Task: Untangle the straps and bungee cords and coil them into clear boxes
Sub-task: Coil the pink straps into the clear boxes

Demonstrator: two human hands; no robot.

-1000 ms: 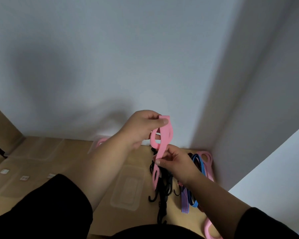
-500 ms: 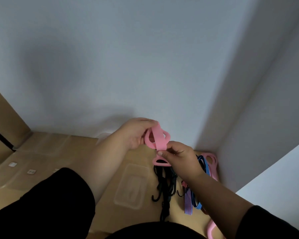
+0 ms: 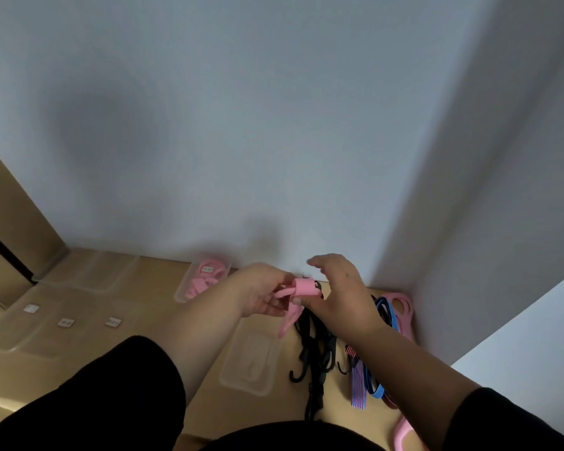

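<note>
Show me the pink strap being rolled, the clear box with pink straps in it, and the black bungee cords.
pink strap [image 3: 304, 285], head view, on the rolled part.
clear box [image 3: 180, 293], head view, on its near wall.
black bungee cords [image 3: 313, 346], head view, mid-bundle.

The left hand [image 3: 261, 292] holds a rolled pink strap [image 3: 302, 288] above the counter [image 3: 150, 346]; the right hand [image 3: 342, 294] spreads beside it, over black bungee cords [image 3: 313, 349].

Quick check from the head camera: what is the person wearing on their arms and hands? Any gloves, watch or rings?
Both hands, left hand and right hand, are bare: no gloves, rings or watch visible. Black sleeves are pushed up, leaving the forearms uncovered. No markings show on the fabric.
</note>
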